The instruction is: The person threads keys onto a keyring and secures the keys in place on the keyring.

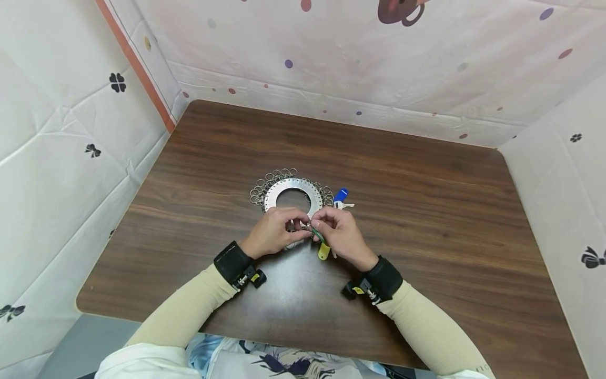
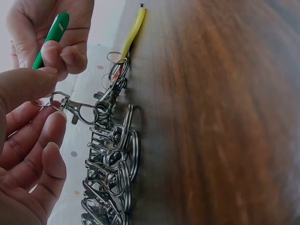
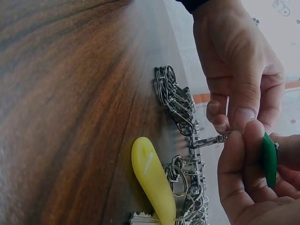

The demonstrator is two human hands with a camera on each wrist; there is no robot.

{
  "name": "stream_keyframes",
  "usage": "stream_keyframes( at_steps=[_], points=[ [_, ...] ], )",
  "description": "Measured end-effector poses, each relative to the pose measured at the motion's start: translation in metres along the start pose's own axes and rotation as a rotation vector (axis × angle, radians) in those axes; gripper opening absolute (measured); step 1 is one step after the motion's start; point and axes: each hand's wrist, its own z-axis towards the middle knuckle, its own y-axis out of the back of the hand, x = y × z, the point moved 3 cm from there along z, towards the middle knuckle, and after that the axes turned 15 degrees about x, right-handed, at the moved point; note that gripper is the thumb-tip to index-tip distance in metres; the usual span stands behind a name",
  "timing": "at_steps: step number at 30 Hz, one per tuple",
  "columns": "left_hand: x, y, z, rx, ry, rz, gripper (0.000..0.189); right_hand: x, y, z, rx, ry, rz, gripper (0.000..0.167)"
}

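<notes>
A flat silver ring plate (image 1: 276, 192) hung with several swivel clasps and split rings lies on the table, its near edge under both hands. My left hand (image 1: 274, 231) pinches the split ring of one swivel clasp (image 2: 77, 108), which stretches out from the plate. Between the fingers of my right hand (image 1: 344, 235) is a green key tag (image 2: 57, 30), held close to that same split ring. The fingertips of both hands meet there and partly hide the joint. A yellow key tag (image 3: 152, 180) hangs from a neighbouring clasp, just below my right hand in the head view.
A blue key tag (image 1: 341, 195) with a silver key (image 1: 344, 205) lies at the plate's right side. Bunched split rings (image 1: 258, 193) fan out round its left and far sides. The brown wooden table (image 1: 402, 173) meets printed cloth walls (image 1: 331, 63) at the back and sides.
</notes>
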Motion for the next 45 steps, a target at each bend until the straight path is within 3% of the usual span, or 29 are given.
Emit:
stream_keyframes(
  at_steps=[15,25,45],
  points=[
    [0.0002,0.0005,0.0004,0.019,0.007,0.079,0.022,-0.0034,0.0005,0.0004,-0.003,0.03,-0.031,0.008],
    [-0.0005,0.0021,0.0002,0.028,0.027,0.038,0.025,-0.0017,0.0002,0.0006,-0.002,0.034,-0.023,0.008],
    [-0.0032,0.0029,0.0017,0.023,-0.015,0.09,0.022,0.0001,0.0005,0.0007,-0.002,0.03,-0.012,0.009]
  ],
)
